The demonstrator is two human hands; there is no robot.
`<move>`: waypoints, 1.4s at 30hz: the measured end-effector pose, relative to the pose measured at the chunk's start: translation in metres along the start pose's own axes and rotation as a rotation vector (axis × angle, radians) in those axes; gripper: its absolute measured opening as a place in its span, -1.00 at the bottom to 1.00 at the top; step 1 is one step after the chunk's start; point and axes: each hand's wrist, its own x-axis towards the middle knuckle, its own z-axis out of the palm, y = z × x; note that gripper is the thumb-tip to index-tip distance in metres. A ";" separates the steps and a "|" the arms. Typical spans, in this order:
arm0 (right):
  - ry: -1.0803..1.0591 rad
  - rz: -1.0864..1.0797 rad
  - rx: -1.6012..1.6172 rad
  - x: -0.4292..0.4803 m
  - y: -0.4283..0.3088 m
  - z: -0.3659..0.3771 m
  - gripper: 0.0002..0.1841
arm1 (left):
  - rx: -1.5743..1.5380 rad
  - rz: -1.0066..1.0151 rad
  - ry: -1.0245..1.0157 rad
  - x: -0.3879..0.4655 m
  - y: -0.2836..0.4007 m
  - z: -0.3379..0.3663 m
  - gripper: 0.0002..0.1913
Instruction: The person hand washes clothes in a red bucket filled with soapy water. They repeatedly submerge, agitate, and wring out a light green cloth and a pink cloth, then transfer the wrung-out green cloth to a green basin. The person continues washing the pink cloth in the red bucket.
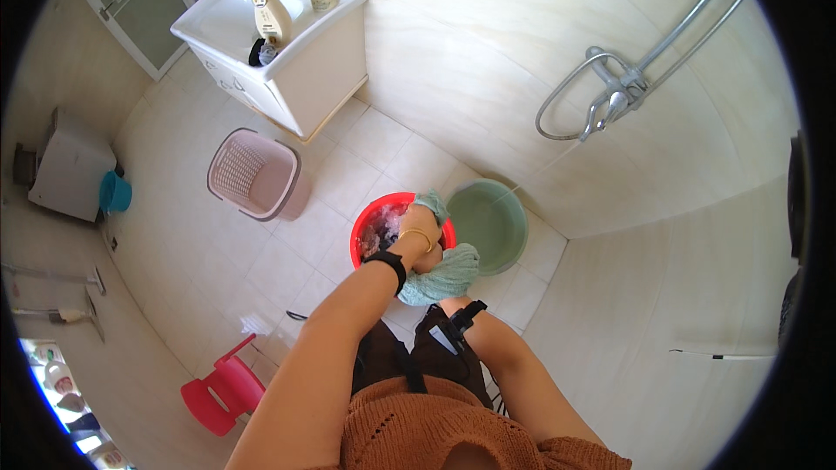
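Note:
A pale green knit cloth (450,276) hangs twisted between my hands, over the right side of a red basin (356,235). My left hand (423,219), with a yellow bangle at the wrist and a black band further up the forearm, grips the cloth's upper end. Just below it, my right hand (428,261) grasps the same cloth, which covers much of that hand. Dark and patterned wet fabric (379,234) lies in foamy water inside the red basin. Right beside it stands a green basin (525,222) holding water.
A pink laundry basket (290,192) stands on the tiled floor, left of the basins. Behind is a white washbasin cabinet (326,72) with pump bottles (271,16). A chrome shower mixer (617,88) projects from the right wall. A red plastic chair (225,395) sits at lower left.

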 end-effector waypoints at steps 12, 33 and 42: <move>-0.466 0.337 1.110 -0.029 -0.149 -0.063 -0.56 | -0.646 0.048 -0.583 -0.035 0.030 -0.171 -0.10; 0.097 0.292 0.748 -0.004 -0.080 -0.013 -0.76 | -0.480 0.027 -0.397 0.013 0.044 -0.064 -0.53; 0.310 0.088 0.384 -0.010 -0.048 -0.025 -0.50 | 0.028 0.112 0.028 0.004 0.030 -0.003 -0.52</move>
